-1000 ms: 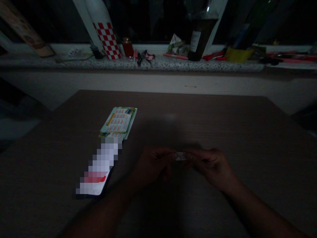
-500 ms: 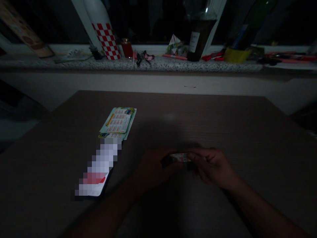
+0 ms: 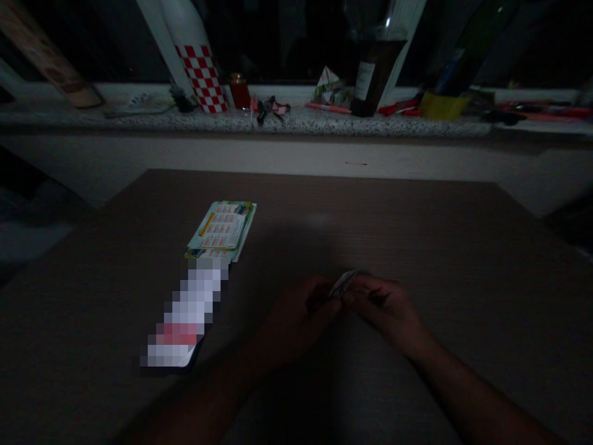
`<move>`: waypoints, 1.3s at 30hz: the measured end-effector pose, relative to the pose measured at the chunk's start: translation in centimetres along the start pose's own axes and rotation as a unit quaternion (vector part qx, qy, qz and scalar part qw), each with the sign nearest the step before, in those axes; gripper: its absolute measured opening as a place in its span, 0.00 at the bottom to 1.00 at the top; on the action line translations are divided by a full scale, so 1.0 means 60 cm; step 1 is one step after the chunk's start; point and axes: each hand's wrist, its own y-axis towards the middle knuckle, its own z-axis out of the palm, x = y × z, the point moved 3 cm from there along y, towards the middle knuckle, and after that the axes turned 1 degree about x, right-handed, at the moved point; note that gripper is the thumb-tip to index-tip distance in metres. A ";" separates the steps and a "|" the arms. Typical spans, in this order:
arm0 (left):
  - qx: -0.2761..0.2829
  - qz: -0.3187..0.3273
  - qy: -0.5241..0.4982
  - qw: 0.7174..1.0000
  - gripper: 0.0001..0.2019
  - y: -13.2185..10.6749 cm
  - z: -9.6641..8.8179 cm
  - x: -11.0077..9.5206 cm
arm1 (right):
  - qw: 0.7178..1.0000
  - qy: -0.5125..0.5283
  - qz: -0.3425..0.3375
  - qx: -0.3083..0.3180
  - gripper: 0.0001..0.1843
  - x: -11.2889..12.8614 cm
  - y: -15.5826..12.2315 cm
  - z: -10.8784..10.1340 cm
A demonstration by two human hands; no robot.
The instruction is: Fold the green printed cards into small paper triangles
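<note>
Between my two hands is a small folded piece of printed paper (image 3: 343, 283), dim and tilted, its lower edges hidden by fingers. My left hand (image 3: 299, 312) is closed on its left side, the thumb pressed at the near edge. My right hand (image 3: 386, 309) pinches it from the right, thumb toward me and fingers behind. Left of my hands lies a stack of pocket calendar cards (image 3: 221, 225), printed with date grids. Just below that stack, a phone (image 3: 192, 309) with a lit, blurred-out screen rests on the table.
The wooden table (image 3: 407, 222) reaches a wall under a speckled stone windowsill (image 3: 315, 123). On the sill stand a red-and-white checked bottle (image 3: 204, 77), a small red jar (image 3: 239, 91), a dark labelled bottle (image 3: 370, 77) and a yellow holder (image 3: 445, 106).
The folded paper has turned from lying nearly level to a slanted position, its far end raised. My right hand has shifted slightly left, bringing both thumbs closer together. The cards and phone stay put.
</note>
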 end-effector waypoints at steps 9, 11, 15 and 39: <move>-0.007 0.017 0.050 0.999 0.12 -0.005 0.005 -0.007 | 0.972 -0.198 -0.091 -0.085 0.11 0.006 -0.009 0.001; -0.020 0.020 0.104 0.994 0.12 -0.006 0.004 -0.010 | 0.959 -0.237 -0.109 -0.112 0.09 0.005 -0.010 0.004; -0.056 0.025 0.202 0.977 0.13 -0.007 0.004 -0.012 | 0.934 -0.306 -0.124 -0.135 0.08 0.003 -0.012 0.013; -0.072 -0.081 -0.253 0.961 0.05 0.017 0.009 0.022 | 0.896 -0.337 -0.273 -0.094 0.11 0.018 -0.020 0.015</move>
